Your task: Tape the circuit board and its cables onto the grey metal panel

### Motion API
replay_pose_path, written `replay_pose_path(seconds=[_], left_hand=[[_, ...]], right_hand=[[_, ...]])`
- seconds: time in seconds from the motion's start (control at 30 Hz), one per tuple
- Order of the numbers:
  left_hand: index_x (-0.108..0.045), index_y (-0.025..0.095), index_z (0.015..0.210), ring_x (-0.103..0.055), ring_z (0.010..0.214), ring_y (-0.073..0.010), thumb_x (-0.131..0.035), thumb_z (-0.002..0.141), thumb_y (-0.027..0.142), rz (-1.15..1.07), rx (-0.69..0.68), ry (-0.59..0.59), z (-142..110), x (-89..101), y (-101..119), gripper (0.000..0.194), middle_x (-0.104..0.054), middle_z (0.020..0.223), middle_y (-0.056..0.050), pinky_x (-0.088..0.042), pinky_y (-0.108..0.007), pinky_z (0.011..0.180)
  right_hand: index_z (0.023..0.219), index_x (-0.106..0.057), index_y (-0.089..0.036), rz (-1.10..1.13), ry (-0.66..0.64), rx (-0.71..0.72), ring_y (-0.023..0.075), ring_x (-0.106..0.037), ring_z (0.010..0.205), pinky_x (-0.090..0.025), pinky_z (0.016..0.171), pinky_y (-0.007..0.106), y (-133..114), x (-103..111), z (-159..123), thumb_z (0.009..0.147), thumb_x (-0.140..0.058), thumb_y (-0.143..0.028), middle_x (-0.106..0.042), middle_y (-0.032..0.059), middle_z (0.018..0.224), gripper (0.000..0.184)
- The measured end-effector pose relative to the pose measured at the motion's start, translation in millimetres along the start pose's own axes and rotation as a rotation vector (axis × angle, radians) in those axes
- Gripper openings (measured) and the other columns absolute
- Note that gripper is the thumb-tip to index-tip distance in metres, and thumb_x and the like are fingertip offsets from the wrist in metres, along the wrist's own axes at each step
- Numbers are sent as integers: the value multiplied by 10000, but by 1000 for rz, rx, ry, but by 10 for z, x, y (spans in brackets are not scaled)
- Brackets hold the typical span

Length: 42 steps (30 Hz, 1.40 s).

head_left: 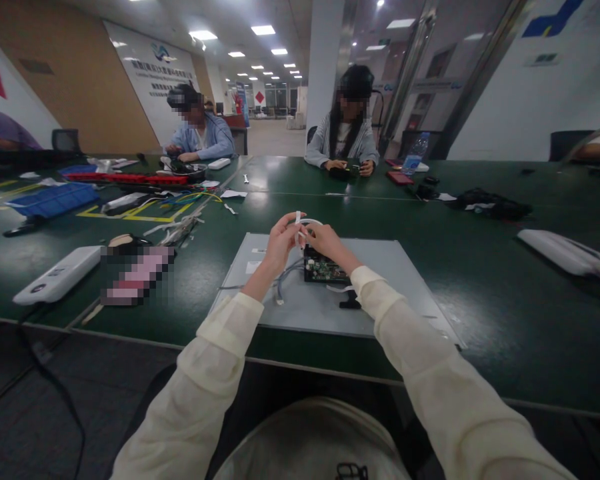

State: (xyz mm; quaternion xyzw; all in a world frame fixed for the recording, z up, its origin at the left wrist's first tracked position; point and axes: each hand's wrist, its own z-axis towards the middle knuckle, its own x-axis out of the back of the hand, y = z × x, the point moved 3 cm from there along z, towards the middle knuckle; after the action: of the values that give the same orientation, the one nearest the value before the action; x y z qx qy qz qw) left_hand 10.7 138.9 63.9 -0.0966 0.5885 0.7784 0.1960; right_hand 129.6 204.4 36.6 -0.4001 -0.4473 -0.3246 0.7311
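At 12 o'clock, near the circuit board [325, 269], a white strip [298, 217] is being pinched by 2 hands [279, 244]; light, flexible, crease-prone handling is being expected, gentle grips near its ends being advised.

The left arm [215, 353] and right arm [415, 340] reach forward and inward, loose sleeves [230, 323] leaving both wrists [258, 285] bare. The left grip [280, 241] is raised, fingers pinched; the right grip [327, 241] leans inward, fingers curled and pinching just beside it.
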Motion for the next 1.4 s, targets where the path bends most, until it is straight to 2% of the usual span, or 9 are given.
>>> replay_pose_path(seconds=[0.1, 0.2, 0.33, 0.47, 0.6, 0.7, 0.8, 1.13, 1.4], left_hand=[[-568, 163, 993, -471, 434, -49, -586, 719, 229, -4, -3, 1, 4, -5, -8, 282, -563, 633, 41, -398, -193, 486], [-569, 164, 982, -464, 430, -49, -595, 706, 234, 10, 9, 19, 4, -5, -15, 285, -558, 624, 42, -387, -191, 472], [-566, 166, 986, -466, 425, -49, -601, 702, 239, 17, 22, 18, -1, -3, -22, 295, -571, 633, 44, -400, -198, 484], [-557, 163, 985, -539, 501, -71, -618, 689, 230, 18, 19, 35, 0, -3, -29, 309, -615, 673, 25, -446, -211, 565], [-548, 171, 979, -631, 740, -129, -631, 689, 226, 9, -68, 110, 33, 28, -32, 307, -668, 754, -13, -467, -243, 716], [-535, 183, 987, -634, 784, -138, -641, 685, 232, -1, -137, 168, 66, 87, -45, 323, -686, 805, -21, -460, -245, 720], [-511, 204, 1013, -628, 739, -130, -653, 678, 232, -14, -182, 205, 82, 149, -56, 366, -693, 877, -26, -454, -229, 653], [-440, 220, 1134, -632, 934, -155, -605, 740, 254, -12, -189, 306, 100, 182, -56, 428, -704, 875, -35, -451, -237, 771], [-475, 196, 932, -675, 811, -170, -576, 799, 308, -109, -43, 356, 43, 145, -105, 201, -686, 974, -74, -511, -245, 647]], right_hand=[[1162, -570, -203, 52, -8, 22, 203, -561, 942, -417, 797, 300, -11, -35, -2, 889, -389, -271, -620, 82, 1060, 335], [1332, -406, -258, 93, -69, 15, 265, -428, 1177, -354, 932, 457, -12, -93, -18, 877, -415, -288, -454, 82, 1329, 456], [1380, -326, -282, 99, -113, -34, 298, -329, 1260, -232, 971, 603, 6, -124, -46, 900, -378, -310, -367, 77, 1401, 483], [1331, -413, -247, 175, -10, -50, 244, -432, 1190, -306, 979, 488, -15, 1, -16, 896, -384, -272, -492, 78, 1300, 436], [1107, -605, -178, 485, 97, -75, 174, -569, 1004, -416, 886, 312, -135, 209, 35, 881, -383, -242, -635, 64, 1076, 323], [990, -635, -159, 845, 45, -204, 147, -624, 869, -463, 804, 293, -268, 289, 21, 887, -347, -239, -676, 54, 934, 316], [915, -642, -146, 1044, -46, -324, 158, -648, 760, -487, 716, 284, -398, 305, -50, 903, -356, -331, -689, 74, 820, 340], [722, -668, -134, 973, -54, -278, 107, -612, 600, -470, 539, 171, -432, 276, -267, 788, -595, -309, -666, 50, 668, 201], [736, -667, -111, 1023, -20, -278, 78, -569, 512, -421, 440, 127, -533, 251, -525, 781, -566, -257, -633, 34, 600, 183]])
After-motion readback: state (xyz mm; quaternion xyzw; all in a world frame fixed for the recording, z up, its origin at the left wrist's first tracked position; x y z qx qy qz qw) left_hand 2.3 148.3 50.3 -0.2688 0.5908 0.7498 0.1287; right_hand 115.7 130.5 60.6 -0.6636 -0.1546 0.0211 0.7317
